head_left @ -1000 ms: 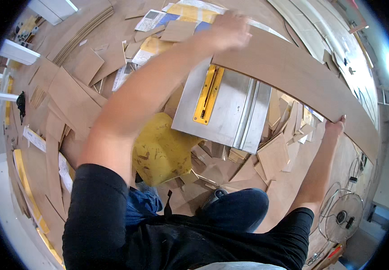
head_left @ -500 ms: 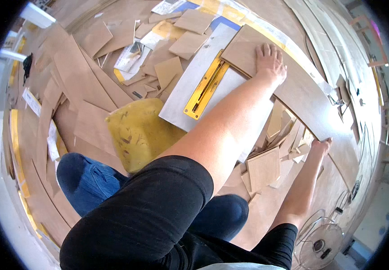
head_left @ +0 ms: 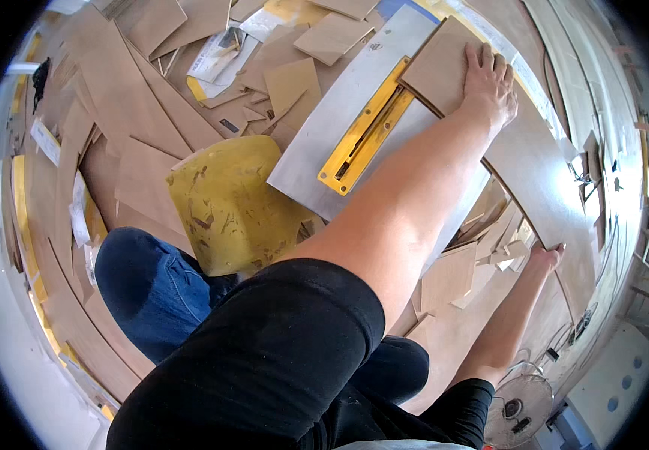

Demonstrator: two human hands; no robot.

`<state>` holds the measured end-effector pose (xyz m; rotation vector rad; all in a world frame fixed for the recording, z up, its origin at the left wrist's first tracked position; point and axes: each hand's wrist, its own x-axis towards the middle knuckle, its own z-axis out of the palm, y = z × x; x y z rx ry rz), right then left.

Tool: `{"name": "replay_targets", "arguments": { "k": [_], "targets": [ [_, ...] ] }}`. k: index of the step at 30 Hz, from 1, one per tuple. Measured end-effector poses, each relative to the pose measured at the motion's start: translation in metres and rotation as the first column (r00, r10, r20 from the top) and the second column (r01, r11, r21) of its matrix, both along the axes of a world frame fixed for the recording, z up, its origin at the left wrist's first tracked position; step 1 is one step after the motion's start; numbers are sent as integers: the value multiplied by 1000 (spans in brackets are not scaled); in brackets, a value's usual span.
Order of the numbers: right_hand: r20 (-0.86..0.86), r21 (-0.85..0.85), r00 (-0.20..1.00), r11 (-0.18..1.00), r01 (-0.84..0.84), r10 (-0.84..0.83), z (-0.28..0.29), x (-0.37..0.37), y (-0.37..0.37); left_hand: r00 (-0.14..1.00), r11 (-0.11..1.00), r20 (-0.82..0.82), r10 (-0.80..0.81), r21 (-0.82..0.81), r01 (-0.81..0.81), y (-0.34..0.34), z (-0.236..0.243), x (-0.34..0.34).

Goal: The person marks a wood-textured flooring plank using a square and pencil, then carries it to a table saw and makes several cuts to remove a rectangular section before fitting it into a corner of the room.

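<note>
A long wooden board (head_left: pixel 534 180) crosses the metal saw table (head_left: pixel 302 150), its far end beside the yellow slotted insert (head_left: pixel 337 165). My left hand (head_left: pixel 491 91) lies on the board near that end, fingers bent slightly and apart. My right hand (head_left: pixel 545 256) grips the board's near edge farther down to the right. My left forearm hides part of the saw table. A scuffed yellow plastic piece (head_left: pixel 230 191) is beside the saw, at my knees.
Wooden offcuts (head_left: pixel 332 41) and stacked planks (head_left: pixel 125 112) surround the saw on the floor. A wire-guard fan (head_left: pixel 515 409) with cables is at the lower right, and long pale strips (head_left: pixel 602 97) run along the right.
My left hand has moved from the air onto the board and then rightward with it. The board's far end has shifted right. My right hand is lower in the picture, still gripping.
</note>
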<state>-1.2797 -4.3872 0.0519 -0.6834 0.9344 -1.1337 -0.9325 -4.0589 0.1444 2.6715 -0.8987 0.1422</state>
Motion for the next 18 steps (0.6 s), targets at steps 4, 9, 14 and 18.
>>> {"name": "replay_targets", "arguments": {
  "k": [4,9,14,18],
  "targets": [
    [-33,8,999,1000,4,-3,-3,11,17,999,1000,46,16,-22,-15,8,-5,1],
    [-104,-10,995,1000,2,-3,9,25,39,1000,1000,9,9,-2,-9,11,-4,5],
    [-42,-38,998,998,43,-44,15,-11,8,1000,998,20,-6,-60,7,-2,2,-8],
    [-10,0,1000,1000,27,-27,-5,3,20,999,999,37,19,-47,-17,10,-7,0]
  ]
}}
